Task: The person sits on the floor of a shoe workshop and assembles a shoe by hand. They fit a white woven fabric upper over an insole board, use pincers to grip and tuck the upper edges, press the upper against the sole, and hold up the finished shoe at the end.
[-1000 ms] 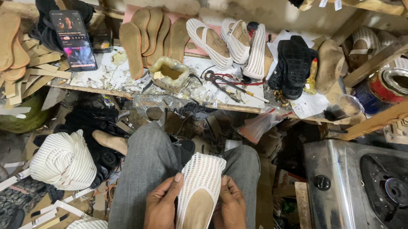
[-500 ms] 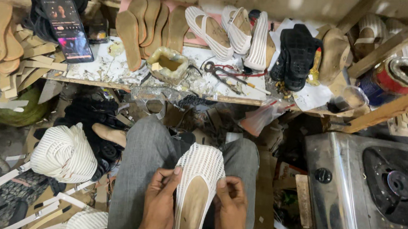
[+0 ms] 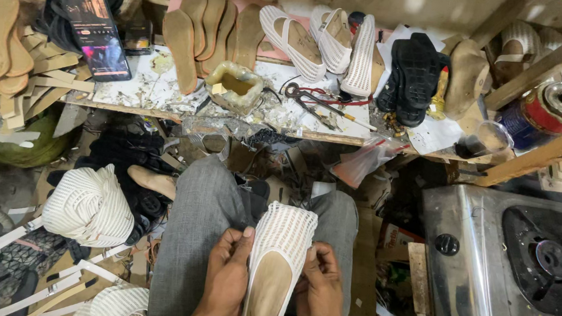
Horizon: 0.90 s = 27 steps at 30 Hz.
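Observation:
A white mesh shoe [image 3: 278,255] with a tan insole lies sole-side toward me on my lap, toe pointing away. My left hand [image 3: 226,281] grips its left edge, thumb pressed on the mesh near the toe. My right hand [image 3: 321,289] holds the right edge, fingers curled against the upper. My grey trousered knees [image 3: 200,212] are under the shoe.
A cluttered workbench [image 3: 165,99] ahead carries tan soles [image 3: 201,25], finished white shoes [image 3: 317,37], black soles [image 3: 411,71], a glue pot [image 3: 233,86], pliers [image 3: 318,104] and a phone [image 3: 95,33]. A roll of white mesh [image 3: 90,206] lies left. A gas stove [image 3: 520,264] stands right.
Both hands have stayed on the shoe and shifted slightly along its edges. The view has tilted a little downward.

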### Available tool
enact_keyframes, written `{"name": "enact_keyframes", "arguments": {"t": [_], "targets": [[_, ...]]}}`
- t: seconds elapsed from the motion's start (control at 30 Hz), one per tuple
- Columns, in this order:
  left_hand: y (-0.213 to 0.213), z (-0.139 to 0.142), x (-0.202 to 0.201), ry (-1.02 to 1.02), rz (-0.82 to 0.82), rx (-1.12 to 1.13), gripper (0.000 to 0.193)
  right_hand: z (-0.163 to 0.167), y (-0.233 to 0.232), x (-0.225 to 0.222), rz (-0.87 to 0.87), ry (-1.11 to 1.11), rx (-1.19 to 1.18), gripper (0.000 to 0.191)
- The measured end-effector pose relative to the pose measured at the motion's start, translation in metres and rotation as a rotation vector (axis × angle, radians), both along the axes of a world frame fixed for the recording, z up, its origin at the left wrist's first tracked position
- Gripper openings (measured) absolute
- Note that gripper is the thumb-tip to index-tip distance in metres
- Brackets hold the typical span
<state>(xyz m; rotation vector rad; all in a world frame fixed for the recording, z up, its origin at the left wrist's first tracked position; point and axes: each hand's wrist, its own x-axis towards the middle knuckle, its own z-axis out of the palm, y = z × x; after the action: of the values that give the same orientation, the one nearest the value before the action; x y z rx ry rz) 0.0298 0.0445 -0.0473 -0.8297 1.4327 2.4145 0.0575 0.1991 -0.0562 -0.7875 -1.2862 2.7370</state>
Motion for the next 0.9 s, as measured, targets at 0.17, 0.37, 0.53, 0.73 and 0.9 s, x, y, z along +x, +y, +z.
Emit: {"name": "enact_keyframes", "arguments": {"t": [0.17, 0.37, 0.53, 0.73, 0.9], "targets": [[0.004, -0.001, 0.003, 0.048, 0.014, 0.069, 0.027, -0.009, 0.011, -0.005, 0.123, 0.029, -0.136, 0.015], [0.006, 0.0, 0.002, 0.157, 0.027, -0.098, 0.029, -0.026, 0.008, -0.005, 0.079, -0.078, -0.26, 0.011], [0.009, 0.007, 0.002, 0.164, 0.063, -0.076, 0.026, -0.023, 0.0, -0.008, 0.065, 0.014, -0.266, 0.018], [0.01, 0.008, -0.001, 0.182, 0.099, -0.18, 0.026, 0.024, 0.01, -0.002, 0.154, -0.223, 0.651, 0.039], [0.014, 0.002, 0.0, 0.221, 0.05, -0.229, 0.026, 0.053, 0.006, -0.004, 0.283, -0.102, 0.726, 0.041]]}}
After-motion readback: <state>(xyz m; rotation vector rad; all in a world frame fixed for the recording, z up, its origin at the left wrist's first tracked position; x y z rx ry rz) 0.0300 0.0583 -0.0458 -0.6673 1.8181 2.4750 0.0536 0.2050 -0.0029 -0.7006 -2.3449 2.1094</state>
